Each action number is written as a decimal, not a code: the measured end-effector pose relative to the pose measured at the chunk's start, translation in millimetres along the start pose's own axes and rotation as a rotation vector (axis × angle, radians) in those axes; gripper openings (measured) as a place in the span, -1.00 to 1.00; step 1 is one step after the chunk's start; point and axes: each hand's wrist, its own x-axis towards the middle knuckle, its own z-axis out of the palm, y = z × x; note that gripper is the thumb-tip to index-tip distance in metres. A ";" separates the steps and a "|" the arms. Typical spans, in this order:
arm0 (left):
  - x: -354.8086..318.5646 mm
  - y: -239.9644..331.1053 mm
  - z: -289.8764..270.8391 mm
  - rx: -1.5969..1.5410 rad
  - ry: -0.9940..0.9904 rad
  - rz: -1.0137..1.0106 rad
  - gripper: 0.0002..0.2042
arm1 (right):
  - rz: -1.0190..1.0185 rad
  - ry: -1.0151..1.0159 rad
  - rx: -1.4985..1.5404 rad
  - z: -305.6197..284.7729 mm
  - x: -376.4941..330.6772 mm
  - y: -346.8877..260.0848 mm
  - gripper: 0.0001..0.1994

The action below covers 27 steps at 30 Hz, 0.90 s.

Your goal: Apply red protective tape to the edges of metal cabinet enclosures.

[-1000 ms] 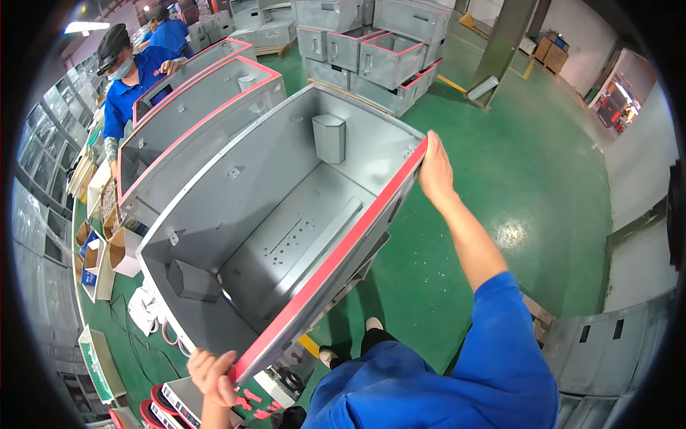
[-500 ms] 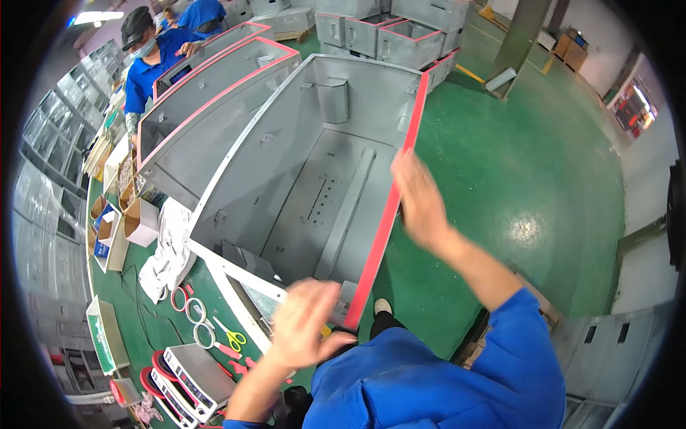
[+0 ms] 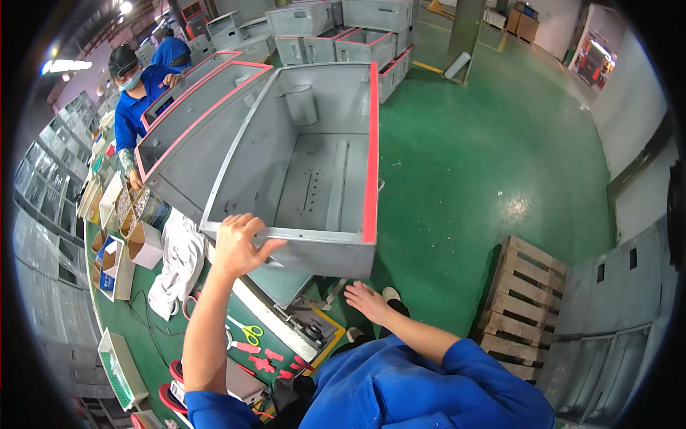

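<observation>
Box: the open grey metal box with four walls [image 3: 321,255] is right in front of you, at the right side of the table, its open top facing you; what bears it underneath is mostly hidden.
Edge strip: a flat red strip [image 3: 372,157] runs along its right rim.
Box floor: a long raised grey rail [image 3: 338,186] lies beside a row of small dark holes.
Left hand: your left hand [image 3: 239,247] grips the front rim near the left corner, fingers bent over it, thumb out to the right.
Right hand: your right hand [image 3: 368,302] is open and free, fingers stretched, just below the front right corner.
Neighbour: a second grey metal box with red-trimmed rim [image 3: 193,171] is just beside, to the left.
Green-topped table [image 3: 143,286]: it carries a crumpled white cloth [image 3: 179,261], yellow-green-handled scissors [image 3: 247,330] and small red scraps [image 3: 263,365].
Beyond: a co-worker in a blue shirt [image 3: 128,118] stands at far left.
Right: a slatted wooden pallet [image 3: 522,307] lies on the green floor [image 3: 464,179].
</observation>
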 end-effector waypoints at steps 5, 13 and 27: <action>-3.4 65.4 9.6 -0.011 -0.008 -0.081 -0.63 | -0.152 -0.032 0.517 -2.2 35.5 45.5 -0.40; 6.5 122.0 -9.4 -0.358 -0.305 -0.142 -0.61 | -0.346 0.125 0.644 -39.4 10.4 31.5 -0.64; 172.6 -56.5 53.0 -0.212 -0.385 0.385 -0.38 | -0.386 0.507 0.465 -216.6 51.6 -147.4 -0.39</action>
